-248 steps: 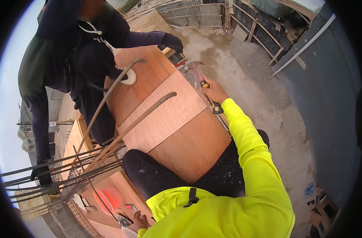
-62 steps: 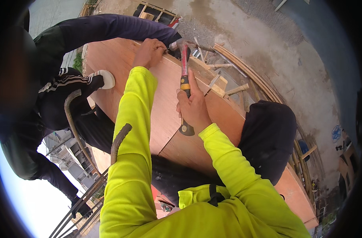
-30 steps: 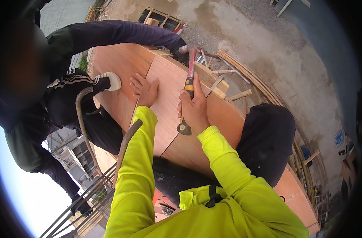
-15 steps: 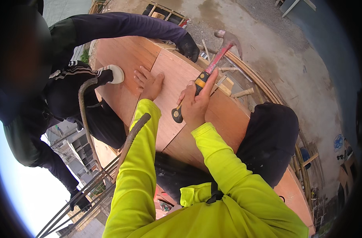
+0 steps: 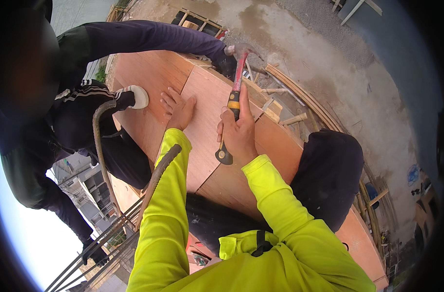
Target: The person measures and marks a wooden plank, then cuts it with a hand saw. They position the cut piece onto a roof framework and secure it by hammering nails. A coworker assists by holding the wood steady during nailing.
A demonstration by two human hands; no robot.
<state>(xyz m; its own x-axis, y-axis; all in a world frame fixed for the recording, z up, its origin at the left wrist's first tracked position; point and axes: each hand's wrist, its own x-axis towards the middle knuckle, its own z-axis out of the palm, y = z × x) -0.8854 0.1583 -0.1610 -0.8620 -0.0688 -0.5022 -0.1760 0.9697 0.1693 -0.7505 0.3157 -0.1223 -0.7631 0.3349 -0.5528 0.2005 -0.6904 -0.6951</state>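
Observation:
My right hand grips a claw hammer by its black and yellow handle, with the red neck and worn metal head pointing away from me. The hammer is held up above reddish plywood sheets. Flat on the plywood, close to a seam between two sheets, lies my left hand with its fingers spread. In this view the hammer's head overlaps a co-worker's dark-gloved hand at the far edge of the plywood; whether they touch I cannot tell.
A co-worker in dark clothes crouches at the left, one pale shoe on the plywood. Bent rebar and straight bars rise by my left forearm. Past the right edge, timber framing stands above concrete ground far below.
The hammer has swung left and more upright, its head moving toward the co-worker's gloved hand. My left hand stays pressed on the plywood, and the view has shifted slightly.

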